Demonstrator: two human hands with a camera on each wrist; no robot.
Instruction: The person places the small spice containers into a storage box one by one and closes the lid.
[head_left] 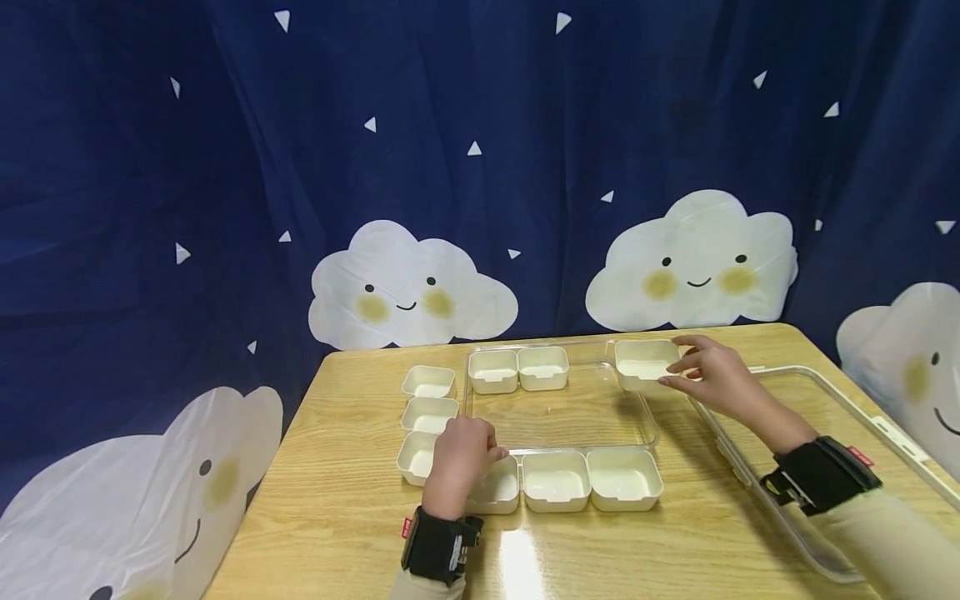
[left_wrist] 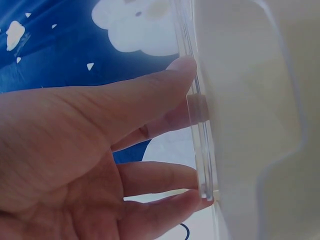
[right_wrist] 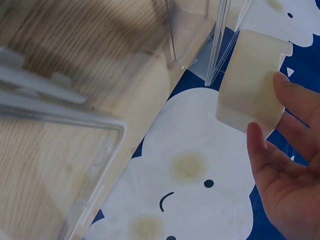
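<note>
Pinched between thumb and fingertips of the right hand (head_left: 716, 379): one cream, rounded-rectangular plastic box (head_left: 645, 364), at the far right corner of a clear, shallow rectangular plastic container (head_left: 558, 419). Gripped by the left hand (head_left: 460, 456), near left: that container's rim. Inside, far left: two matching boxes (head_left: 543, 368), side by side. Outside: three boxes along the left (head_left: 430, 414), three along the near side (head_left: 555, 483). Right, on pale wood-grain table (head_left: 330, 500): clear rectangular lid (head_left: 840, 417), whitish frame.
</note>
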